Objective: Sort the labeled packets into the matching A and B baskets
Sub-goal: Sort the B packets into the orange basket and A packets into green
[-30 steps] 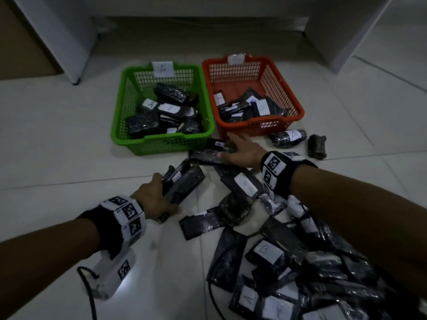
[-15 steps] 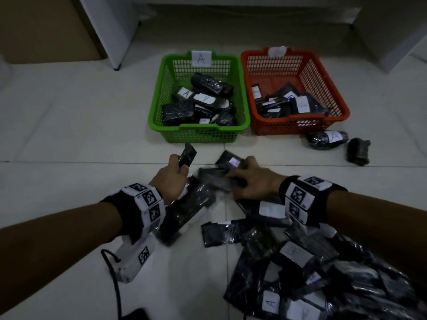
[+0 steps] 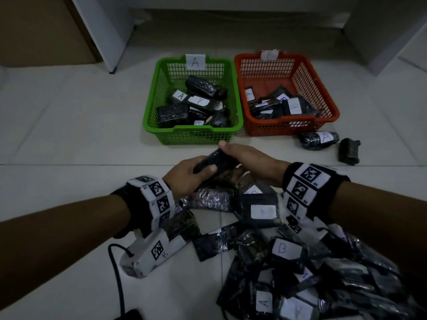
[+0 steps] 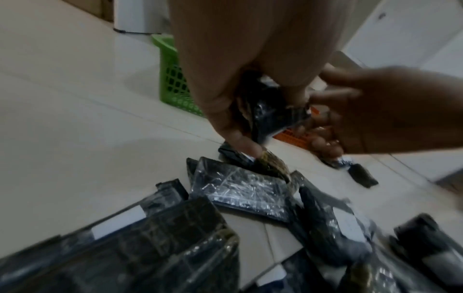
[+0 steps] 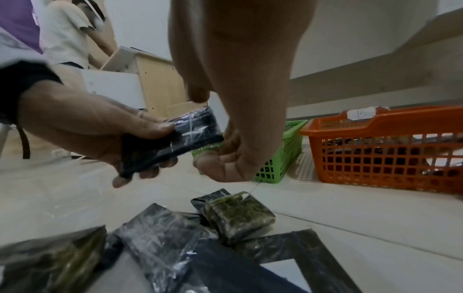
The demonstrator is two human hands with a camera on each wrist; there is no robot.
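Both hands hold one black packet (image 3: pixel 217 159) above the near edge of the pile. My left hand (image 3: pixel 184 175) grips its near end, thumb on top. At the far end my right hand (image 3: pixel 251 158) has its fingers curled around the packet. The right wrist view shows the same packet (image 5: pixel 170 138) with no label showing. The green basket (image 3: pixel 193 132), tagged A, sits just beyond the hands and holds several packets. To its right the orange basket (image 3: pixel 291 128) holds packets marked B. The pile of labeled packets (image 3: pixel 286 250) covers the floor at the lower right.
A loose packet marked A (image 3: pixel 320 139) and a dark unlabeled one (image 3: pixel 349 151) lie right of the orange basket. A white cabinet panel (image 3: pixel 111 42) stands at the back left. A black cable (image 3: pixel 116 269) trails under my left wrist. A person (image 5: pixel 67 33) stands behind.
My hands were apart, each at a different packet. They have come together and now both hold one black packet above the pile.
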